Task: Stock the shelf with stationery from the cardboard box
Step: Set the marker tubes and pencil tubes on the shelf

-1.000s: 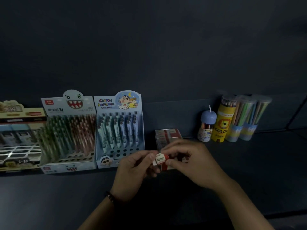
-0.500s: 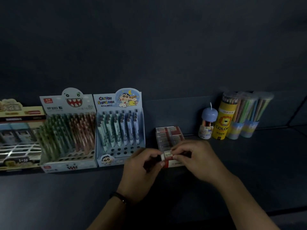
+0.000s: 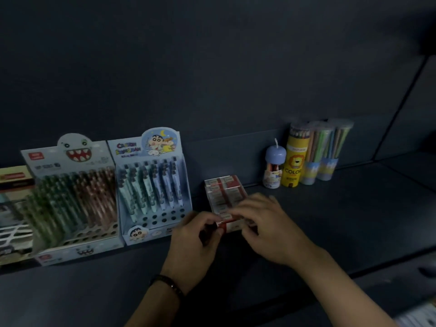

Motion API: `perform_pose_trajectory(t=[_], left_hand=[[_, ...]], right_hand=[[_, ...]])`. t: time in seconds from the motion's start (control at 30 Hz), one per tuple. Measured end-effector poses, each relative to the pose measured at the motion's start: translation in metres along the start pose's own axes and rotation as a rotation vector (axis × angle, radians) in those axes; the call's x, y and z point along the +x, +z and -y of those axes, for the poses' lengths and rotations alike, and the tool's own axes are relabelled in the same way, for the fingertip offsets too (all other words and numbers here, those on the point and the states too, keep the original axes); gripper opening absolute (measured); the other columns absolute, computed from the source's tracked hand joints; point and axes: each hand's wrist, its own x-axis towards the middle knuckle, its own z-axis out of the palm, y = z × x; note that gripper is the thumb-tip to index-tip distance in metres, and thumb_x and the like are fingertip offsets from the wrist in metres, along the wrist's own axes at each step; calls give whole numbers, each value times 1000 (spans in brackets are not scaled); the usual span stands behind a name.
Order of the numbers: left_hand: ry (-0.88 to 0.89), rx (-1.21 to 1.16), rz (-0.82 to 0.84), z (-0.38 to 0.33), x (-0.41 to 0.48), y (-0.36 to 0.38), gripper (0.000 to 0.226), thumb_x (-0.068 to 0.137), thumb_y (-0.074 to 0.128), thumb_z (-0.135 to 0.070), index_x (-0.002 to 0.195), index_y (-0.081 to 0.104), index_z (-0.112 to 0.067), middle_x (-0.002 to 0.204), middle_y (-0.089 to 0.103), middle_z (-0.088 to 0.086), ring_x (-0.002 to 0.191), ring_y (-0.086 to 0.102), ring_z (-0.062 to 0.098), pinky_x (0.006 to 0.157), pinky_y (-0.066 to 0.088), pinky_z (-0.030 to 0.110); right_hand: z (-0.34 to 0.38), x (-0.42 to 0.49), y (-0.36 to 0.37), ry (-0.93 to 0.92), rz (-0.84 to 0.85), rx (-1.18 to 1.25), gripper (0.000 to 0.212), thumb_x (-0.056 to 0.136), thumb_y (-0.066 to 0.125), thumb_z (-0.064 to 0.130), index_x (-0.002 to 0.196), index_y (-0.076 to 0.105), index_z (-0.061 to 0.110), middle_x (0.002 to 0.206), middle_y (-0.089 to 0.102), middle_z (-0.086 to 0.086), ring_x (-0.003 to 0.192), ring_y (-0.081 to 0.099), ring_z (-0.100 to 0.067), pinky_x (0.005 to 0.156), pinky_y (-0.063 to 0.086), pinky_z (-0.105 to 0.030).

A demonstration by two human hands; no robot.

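A pack of small red-and-white erasers [image 3: 224,192] lies on the dark shelf [image 3: 342,220], right of the pen displays. At its front end is one red-and-white eraser [image 3: 230,226], held between both hands. My left hand [image 3: 195,237] pinches its left end with curled fingers. My right hand [image 3: 269,230] holds its right end with the thumb, and its blurred fingers reach over the pack. The cardboard box is out of view.
Left of the erasers stand a cartoon pen display [image 3: 153,185], a monster-face pen display [image 3: 70,197] and a further box [image 3: 11,208] at the frame edge. Behind right stand a blue-capped jar [image 3: 274,166], a yellow pencil tube [image 3: 295,161] and clear pencil tubes [image 3: 325,149].
Both hands carried the single eraser forward and down from mid-air to the front end of the eraser pack. The view has shifted slightly.
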Motion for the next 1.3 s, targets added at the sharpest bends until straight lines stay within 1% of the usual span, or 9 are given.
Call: perform_pose_trajectory(t=[0.07, 0.23, 0.47, 0.6, 0.77, 0.9, 1.0, 1.13, 1.3], left_hand=[[31, 15, -23, -3, -2, 0, 25, 88, 81, -12, 102, 67, -29, 100, 59, -14, 93, 61, 4, 80, 46, 9], [226, 20, 94, -22, -14, -4, 10, 98, 69, -18, 102, 64, -24, 104, 55, -14, 95, 59, 5, 82, 46, 13], [571, -39, 465, -117, -56, 29, 3, 104, 64, -31, 102, 67, -30, 100, 58, -17, 86, 59, 4, 70, 52, 27], [729, 45, 737, -192, -116, 107, 14, 104, 49, -48, 108, 58, -37, 102, 56, -15, 89, 58, 6, 71, 52, 32], [718, 133, 1098, -257, -226, 230, 15, 101, 54, -47, 110, 58, -36, 108, 59, -15, 99, 61, 11, 83, 54, 37], [708, 219, 1407, -313, -329, 315, 15, 101, 55, -47, 107, 62, -36, 105, 64, -15, 97, 63, 7, 82, 53, 29], [759, 289, 1552, -348, -401, 369, 19, 100, 52, -54, 110, 60, -39, 105, 62, -16, 99, 62, 7, 86, 54, 31], [806, 352, 1738, -387, -479, 428, 22, 103, 50, -53, 116, 60, -38, 113, 61, -13, 105, 59, 10, 91, 51, 31], [862, 410, 1932, -424, -549, 530, 23, 107, 46, -41, 113, 62, -26, 114, 64, -3, 104, 62, 19, 91, 54, 37]], right_hand=[[1, -18, -7, 37, -138, -6, 38, 93, 68, 14, 126, 73, 30, 119, 64, 23, 116, 51, -1, 107, 27, -16], [10, -96, -20, 207, -418, 57, 27, 89, 77, -2, 104, 82, 21, 100, 71, 14, 96, 67, -5, 84, 53, -21], [18, -252, -41, 619, -287, 23, 20, 93, 76, 14, 100, 80, 33, 94, 67, 27, 88, 63, 8, 74, 42, -6], [4, -364, -51, 865, -123, -73, 16, 99, 66, 34, 111, 75, 37, 104, 66, 24, 95, 59, 5, 89, 49, -19], [5, -540, -63, 1171, -127, -49, 21, 98, 61, 33, 113, 75, 28, 101, 69, 9, 93, 65, -12, 91, 53, -33], [16, -695, -60, 1469, -98, 68, 25, 95, 58, 37, 114, 71, 28, 95, 70, 6, 92, 66, -19, 78, 50, -29], [25, -801, -48, 1658, -148, 159, 30, 90, 53, 44, 112, 68, 32, 106, 73, 7, 96, 71, -20, 83, 60, -38], [29, -909, -31, 1869, -185, 287, 31, 98, 60, 46, 124, 68, 30, 121, 69, 5, 107, 66, -15, 92, 55, -32], [-14, -1016, -13, 2082, -278, 395, 32, 100, 62, 42, 128, 67, 28, 123, 69, 3, 109, 66, -16, 89, 51, -27]])
